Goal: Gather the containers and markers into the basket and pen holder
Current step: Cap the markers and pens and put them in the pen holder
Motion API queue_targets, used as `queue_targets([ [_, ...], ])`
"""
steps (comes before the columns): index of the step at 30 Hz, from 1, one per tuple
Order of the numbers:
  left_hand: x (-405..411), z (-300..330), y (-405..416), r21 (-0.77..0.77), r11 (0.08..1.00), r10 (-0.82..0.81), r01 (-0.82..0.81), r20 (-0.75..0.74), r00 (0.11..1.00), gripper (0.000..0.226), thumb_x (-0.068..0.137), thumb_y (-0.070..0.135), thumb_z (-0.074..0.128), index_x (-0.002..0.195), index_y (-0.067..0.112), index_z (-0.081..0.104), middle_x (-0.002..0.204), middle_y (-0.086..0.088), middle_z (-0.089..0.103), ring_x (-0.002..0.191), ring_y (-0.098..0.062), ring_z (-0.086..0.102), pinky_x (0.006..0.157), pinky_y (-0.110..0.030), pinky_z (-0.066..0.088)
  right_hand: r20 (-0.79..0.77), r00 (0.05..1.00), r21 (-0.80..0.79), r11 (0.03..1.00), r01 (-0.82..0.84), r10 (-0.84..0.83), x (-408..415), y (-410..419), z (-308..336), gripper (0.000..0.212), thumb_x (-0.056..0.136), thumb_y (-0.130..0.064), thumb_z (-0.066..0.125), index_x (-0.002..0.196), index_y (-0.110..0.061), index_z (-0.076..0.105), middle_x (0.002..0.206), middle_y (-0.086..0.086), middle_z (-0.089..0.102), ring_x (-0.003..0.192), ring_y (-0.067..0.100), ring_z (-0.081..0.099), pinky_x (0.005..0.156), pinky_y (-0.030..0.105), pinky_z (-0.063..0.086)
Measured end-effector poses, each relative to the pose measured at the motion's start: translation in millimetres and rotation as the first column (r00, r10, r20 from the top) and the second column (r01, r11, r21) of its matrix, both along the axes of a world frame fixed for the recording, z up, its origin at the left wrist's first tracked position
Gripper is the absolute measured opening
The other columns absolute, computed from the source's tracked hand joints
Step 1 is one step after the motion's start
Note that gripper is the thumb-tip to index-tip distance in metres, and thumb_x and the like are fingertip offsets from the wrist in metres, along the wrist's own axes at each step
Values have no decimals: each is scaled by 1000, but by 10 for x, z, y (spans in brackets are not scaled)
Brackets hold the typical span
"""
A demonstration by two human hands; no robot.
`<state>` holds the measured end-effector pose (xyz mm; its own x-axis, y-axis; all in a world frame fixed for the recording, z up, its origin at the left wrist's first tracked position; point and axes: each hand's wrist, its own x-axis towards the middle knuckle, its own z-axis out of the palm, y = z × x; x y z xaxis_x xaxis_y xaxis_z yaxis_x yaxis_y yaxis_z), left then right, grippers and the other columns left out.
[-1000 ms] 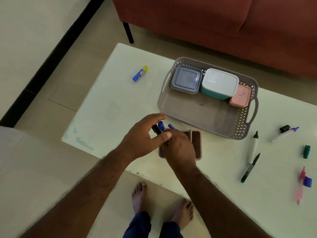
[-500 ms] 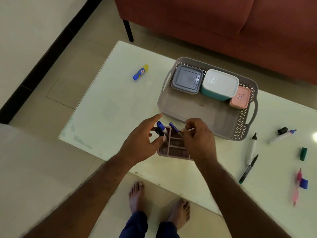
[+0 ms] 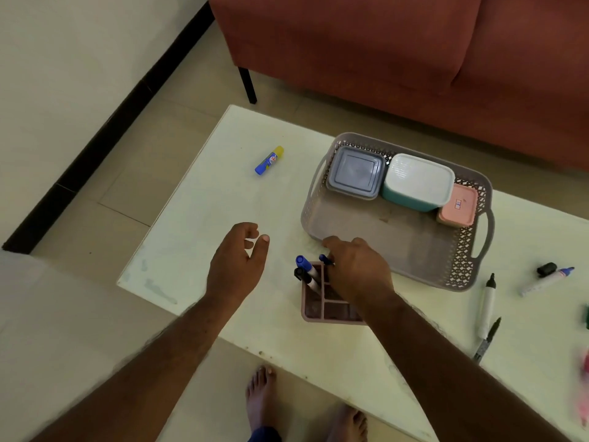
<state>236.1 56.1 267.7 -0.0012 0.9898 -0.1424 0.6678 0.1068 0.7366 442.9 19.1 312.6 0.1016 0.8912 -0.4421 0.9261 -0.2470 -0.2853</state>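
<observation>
Right hand (image 3: 358,269) over pen holder (image 3: 314,309), pinching a blue marker (image 3: 324,258) at its top; left hand (image 3: 237,264) empty, fingers loosely spread, at 9 o'clock. 3 containers (image 3: 417,181) sit in basket (image 3: 414,250) at 1 o'clock; loose markers (image 3: 486,306) on table (image 3: 223,202) at 3 o'clock.

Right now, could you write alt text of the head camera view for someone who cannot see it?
A person's right hand reaches into a pink pen holder holding upright markers, while the left hand hovers open beside it. Behind, a grey basket holds three lidded containers; more markers and a glue stick lie loose on the white table.
</observation>
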Motion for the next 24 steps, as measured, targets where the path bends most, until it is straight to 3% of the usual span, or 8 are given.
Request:
queue_targets([
  [3, -22, -94, 152, 26, 1000, 9, -7, -59, 998, 31, 94, 40, 58, 118, 21, 56, 110, 8, 65, 91, -12, 63, 79, -31, 52, -77, 997, 54, 998, 34, -30, 42, 12, -17, 31, 96, -22, 53, 126, -29, 55, 112, 0, 62, 98, 18, 57, 81, 32, 50],
  [8, -44, -222, 544, 28, 1000, -7, 12, -152, 988, 33, 91, 35, 63, 117, 15, 57, 110, 2, 65, 90, -19, 65, 75, -27, 43, -350, 910, 175, 938, 298, -224, 183, -35, 27, 16, 92, -25, 63, 107, -29, 61, 99, -8, 66, 88, 13, 61, 77, 28, 51],
  [12, -9, -277, 810, 7, 999, -43, 46, -202, 978, 35, 91, 35, 63, 119, 15, 56, 113, 0, 64, 94, -21, 64, 78, -29, 42, -330, 934, 172, 964, 202, -136, 162, -85, 33, 15, 93, -25, 62, 107, -29, 62, 99, -9, 65, 88, 11, 61, 79, 26, 51],
  [14, 5, -311, 905, 27, 997, -59, 66, -218, 974, 36, 90, 35, 64, 118, 14, 56, 112, -1, 64, 94, -23, 64, 80, -33, 46, -329, 934, 113, 976, 186, -140, 136, -86, -8, 20, 93, -25, 62, 112, -31, 61, 104, -9, 65, 91, 10, 61, 80, 26, 52],
  [19, 46, -371, 1130, 82, 995, -29, 51, -255, 967, 38, 88, 35, 65, 116, 11, 56, 113, -5, 62, 100, -28, 63, 82, -37, 47, -399, 884, 12, 962, 271, -244, 169, -55, -53, 59, 87, -22, 72, 138, -34, 47, 119, -16, 61, 96, 1, 56, 77, 15, 44],
  [24, 51, -410, 1354, 97, 994, -17, 50, -314, 949, 43, 89, 33, 64, 122, 7, 55, 119, -11, 60, 109, -32, 58, 89, -39, 45, -397, 886, -11, 967, 256, -240, 233, -28, -62, 61, 84, -21, 74, 137, -35, 47, 118, -17, 62, 97, 0, 59, 79, 15, 46],
])
